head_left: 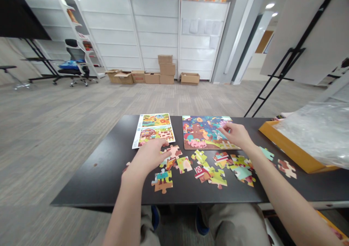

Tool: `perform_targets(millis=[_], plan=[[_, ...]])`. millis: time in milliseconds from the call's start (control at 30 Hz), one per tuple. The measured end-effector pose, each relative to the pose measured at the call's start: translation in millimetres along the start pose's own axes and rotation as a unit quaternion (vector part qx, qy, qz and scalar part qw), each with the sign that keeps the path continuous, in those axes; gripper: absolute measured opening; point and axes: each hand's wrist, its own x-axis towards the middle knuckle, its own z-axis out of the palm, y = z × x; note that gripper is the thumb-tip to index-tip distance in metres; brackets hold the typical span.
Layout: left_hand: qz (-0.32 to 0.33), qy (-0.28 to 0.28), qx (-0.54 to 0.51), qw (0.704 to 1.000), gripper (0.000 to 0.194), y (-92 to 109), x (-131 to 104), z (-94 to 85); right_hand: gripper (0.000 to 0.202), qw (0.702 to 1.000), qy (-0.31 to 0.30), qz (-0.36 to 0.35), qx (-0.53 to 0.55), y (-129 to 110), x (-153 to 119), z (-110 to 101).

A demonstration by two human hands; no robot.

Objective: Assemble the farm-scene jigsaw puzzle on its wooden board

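My left hand hovers beside loose jigsaw pieces, thumb and fingers apart and curved, with nothing visible between them. A pinkish cow-patterned piece lies just right of its fingertips. Over the right part of a colourful puzzle board, my right hand is closed in a pinch; whatever it holds is too small to make out. Several more pieces lie in front of the board, among them one with a teal top and boots, a red barn piece and a green one.
A picture sheet with two printed scenes lies left of the board on the black table. At the right stands an orange box with clear plastic wrapping on it. A brown-and-white piece lies near that box.
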Motion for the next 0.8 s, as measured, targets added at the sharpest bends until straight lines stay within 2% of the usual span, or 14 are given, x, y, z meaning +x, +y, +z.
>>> perform_targets(millis=[167,433,567,800], plan=[[0.024,-0.018,0.0,1.0,0.026,12,1,6.9,0.039,1.0,-0.009,-0.002,0.005,-2,0,-1],[0.018,-0.024,0.022,0.999,0.022,14,4,15.3,0.037,1.0,-0.01,-0.011,0.004,0,0,2],[0.025,-0.019,0.02,0.999,0.023,17,3,12.7,0.037,1.0,-0.014,-0.012,0.002,-3,0,0],[0.089,0.025,-0.056,0.994,0.042,18,-1,5.7,0.038,1.0,-0.012,-0.011,0.005,-8,0,-2]])
